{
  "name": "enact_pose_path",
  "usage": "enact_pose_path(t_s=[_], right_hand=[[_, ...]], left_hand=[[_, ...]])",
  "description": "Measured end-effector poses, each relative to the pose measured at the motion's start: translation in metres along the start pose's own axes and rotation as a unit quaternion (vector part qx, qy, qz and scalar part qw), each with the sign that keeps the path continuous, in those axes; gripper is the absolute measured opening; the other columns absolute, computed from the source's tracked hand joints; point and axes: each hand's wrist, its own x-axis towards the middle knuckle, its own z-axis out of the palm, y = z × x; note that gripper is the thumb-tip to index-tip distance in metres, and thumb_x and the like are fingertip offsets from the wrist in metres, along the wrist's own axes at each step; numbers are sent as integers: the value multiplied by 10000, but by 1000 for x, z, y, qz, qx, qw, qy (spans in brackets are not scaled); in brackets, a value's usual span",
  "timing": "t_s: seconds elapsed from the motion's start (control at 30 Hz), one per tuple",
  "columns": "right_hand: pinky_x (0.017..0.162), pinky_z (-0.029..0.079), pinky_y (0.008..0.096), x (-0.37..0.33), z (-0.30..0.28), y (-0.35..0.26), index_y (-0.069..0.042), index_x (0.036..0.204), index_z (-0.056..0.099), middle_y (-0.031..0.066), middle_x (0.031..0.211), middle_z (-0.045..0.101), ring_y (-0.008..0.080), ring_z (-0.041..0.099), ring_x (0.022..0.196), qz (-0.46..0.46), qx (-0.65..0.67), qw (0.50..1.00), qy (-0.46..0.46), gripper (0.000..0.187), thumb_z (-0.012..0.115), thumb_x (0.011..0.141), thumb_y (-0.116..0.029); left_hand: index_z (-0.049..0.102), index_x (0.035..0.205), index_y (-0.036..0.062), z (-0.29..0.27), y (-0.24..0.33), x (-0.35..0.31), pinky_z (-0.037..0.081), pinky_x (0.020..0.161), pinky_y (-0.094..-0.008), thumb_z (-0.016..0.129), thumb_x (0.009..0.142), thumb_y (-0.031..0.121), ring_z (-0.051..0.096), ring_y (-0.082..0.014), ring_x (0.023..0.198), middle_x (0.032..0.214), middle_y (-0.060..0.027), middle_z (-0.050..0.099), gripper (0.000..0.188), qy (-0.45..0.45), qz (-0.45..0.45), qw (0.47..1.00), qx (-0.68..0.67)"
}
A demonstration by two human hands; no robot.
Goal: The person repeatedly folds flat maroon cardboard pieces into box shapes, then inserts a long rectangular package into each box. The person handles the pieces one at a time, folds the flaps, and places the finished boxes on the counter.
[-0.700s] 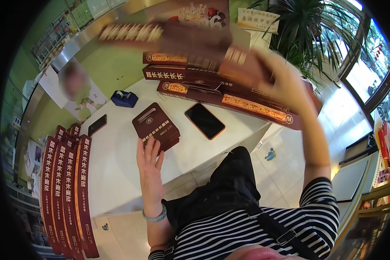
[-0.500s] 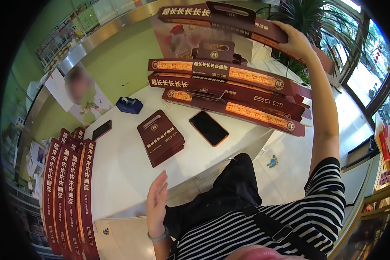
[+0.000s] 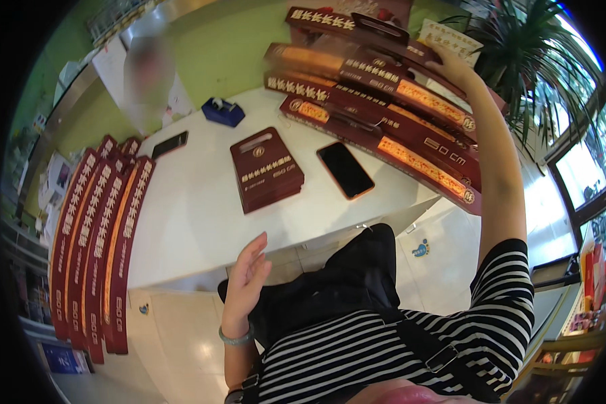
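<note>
My right hand (image 3: 453,65) reaches to the back right of the table with its fingers over the right part of a long maroon carton (image 3: 320,20), which has a handle on top. That carton stands behind several similar long cartons (image 3: 427,141) with orange food pictures on their sides. My left hand (image 3: 246,283) is held in the air before the front edge of the table, fingers stretched out and nothing in them. Beyond it on the tabletop lies a pile of flat maroon card pieces (image 3: 266,165) with slot handles.
The white table (image 3: 182,229) carries an orange-edged phone (image 3: 345,170), a dark phone (image 3: 170,144) and a blue tape dispenser (image 3: 223,112). More long maroon cartons (image 3: 121,249) lie at its left end. A spiky potted plant (image 3: 518,60) stands at the back right.
My right hand has brought the long carton down close behind the other cartons. The head view has shifted. My left hand stays raised, its fingers a little more bent.
</note>
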Motion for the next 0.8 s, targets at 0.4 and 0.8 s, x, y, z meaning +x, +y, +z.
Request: enact_pose_path(t_s=[0.4, 0.8], right_hand=[[1197, 328, 416, -128, 61, -394, 16, 1412, 520, 214, 1514, 469, 359, 413, 1432, -320, 306, 889, -111, 615, 656, 957, -374], [949, 540, 465, -191, 29, -406, -12, 1308, 574, 201, 1246, 645, 374, 637, 1152, -353, 418, 823, 152, 380, 529, 953, -142]], left_hand=[[499, 1444, 49, 25, -8, 0, 349, 1168, -389, 635, 1001, 135, 437, -223, 1418, 1502, -87, 500, 471, -62, 23, 998, 18], [325, 1542, 32, -1, -23, 16, 360, 1183, -488, 447, 1063, 418, 428, -357, 1417, 1546, -182, 421, 627, -79, 72, 936, -336]])
